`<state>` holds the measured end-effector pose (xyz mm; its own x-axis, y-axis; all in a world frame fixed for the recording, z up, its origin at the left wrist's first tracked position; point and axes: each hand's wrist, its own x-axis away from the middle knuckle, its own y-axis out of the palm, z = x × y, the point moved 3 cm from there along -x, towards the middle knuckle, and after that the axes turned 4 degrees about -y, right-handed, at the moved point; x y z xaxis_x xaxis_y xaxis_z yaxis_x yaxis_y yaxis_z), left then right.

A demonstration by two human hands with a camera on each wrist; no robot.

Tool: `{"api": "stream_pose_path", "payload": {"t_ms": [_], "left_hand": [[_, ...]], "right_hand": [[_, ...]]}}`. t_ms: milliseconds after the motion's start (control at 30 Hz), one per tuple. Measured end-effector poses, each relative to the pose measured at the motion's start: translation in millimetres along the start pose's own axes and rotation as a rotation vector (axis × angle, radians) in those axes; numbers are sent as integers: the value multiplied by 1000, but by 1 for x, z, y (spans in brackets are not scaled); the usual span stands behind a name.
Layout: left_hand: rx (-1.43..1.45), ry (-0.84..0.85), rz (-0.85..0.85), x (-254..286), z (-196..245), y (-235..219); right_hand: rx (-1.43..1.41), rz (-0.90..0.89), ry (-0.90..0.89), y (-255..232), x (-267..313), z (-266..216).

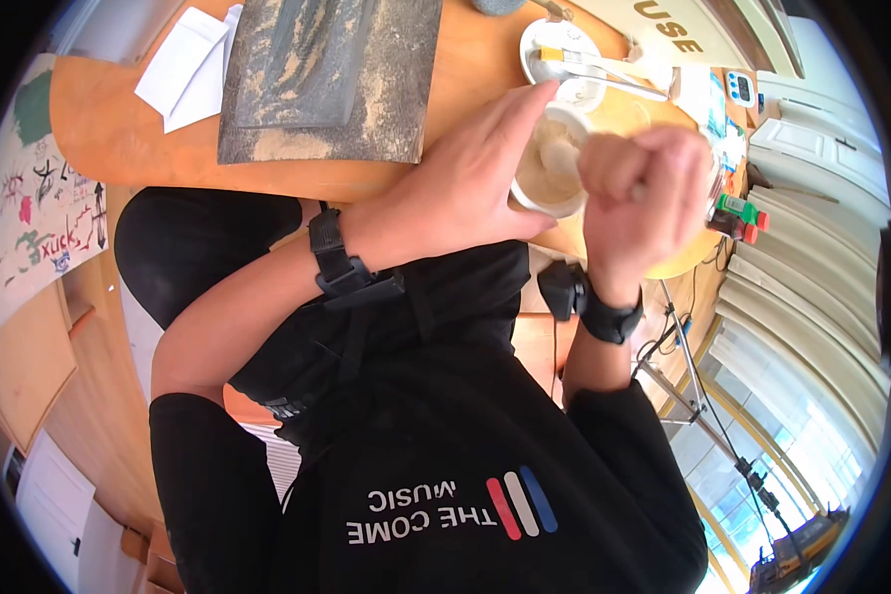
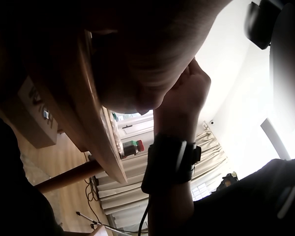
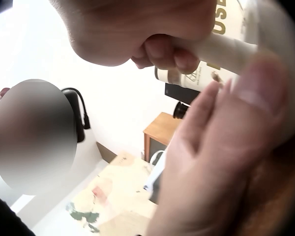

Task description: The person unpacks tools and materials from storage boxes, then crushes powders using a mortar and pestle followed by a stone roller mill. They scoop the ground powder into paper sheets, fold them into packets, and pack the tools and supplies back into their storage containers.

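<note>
A white mortar [image 1: 554, 210] with tan powder inside sits near the table's front edge in the head view. My left hand [image 1: 455, 183] holds it from the side, thumb and forefinger spread around its wall. Over the bowl, my right hand [image 1: 648, 188] is curled in a fist round a white pestle [image 1: 561, 156], whose rounded end is down in the powder. The right wrist view shows the pestle's shaft [image 3: 228, 51] coming out of the fist, with the left thumb against the mortar [image 3: 280, 29]. My left hand is dark in its own wrist view, and the mortar is hidden there.
Left of the mortar lies a dark board [image 1: 391, 74] with sandy patches, beside white papers [image 1: 180, 64]. Beyond the mortar stands a white dish [image 1: 535, 64] with a yellow-ended brush [image 1: 554, 54] across it. Small bottles [image 1: 738, 210] and a timer [image 1: 741, 89] are at the right.
</note>
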<state>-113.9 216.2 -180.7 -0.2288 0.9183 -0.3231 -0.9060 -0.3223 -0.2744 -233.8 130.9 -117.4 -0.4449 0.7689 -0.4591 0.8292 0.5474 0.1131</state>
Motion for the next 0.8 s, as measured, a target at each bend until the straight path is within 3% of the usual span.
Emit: {"api": "stream_pose_path", "payload": {"t_ms": [33,167,300,367,400,433,500,533,567,633,667,700,767,800], "left_hand": [[0,10,-1,-2,-1,-2],[-22,8,1,0,-1,1],[1,-4,-14,1,-2,1],[-11,39,-10,-3,-3,-2],[-16,61,-8,0,-1,-1],[-8,51,-9,3,1,1],[5,27,-30,-2,-1,-1],[2,24,-22,-2,-2,-3],[3,20,-18,0,-1,-3],[6,36,-13,-1,1,-1],[-4,43,-7,-2,0,-2],[-8,37,-3,0,0,-1],[9,20,-9,3,1,-1],[22,16,-16,1,0,-1]], "right_hand": [[-185,-28,-62,2,0,-3],[37,66,-3,6,9,0],[0,-25,156,8,10,2],[-165,-102,32,10,4,-17],[230,-49,77,5,8,-11],[112,-95,200,10,8,2],[116,-74,134,3,0,-17],[-75,-138,95,0,-4,-19],[-75,-141,109,2,-2,-19],[402,-150,172,2,-3,-17],[-25,-137,154,-2,-4,-18],[-91,-141,117,-1,-7,-22],[116,-151,235,-1,-1,1],[406,-75,105,7,-2,-14]]}}
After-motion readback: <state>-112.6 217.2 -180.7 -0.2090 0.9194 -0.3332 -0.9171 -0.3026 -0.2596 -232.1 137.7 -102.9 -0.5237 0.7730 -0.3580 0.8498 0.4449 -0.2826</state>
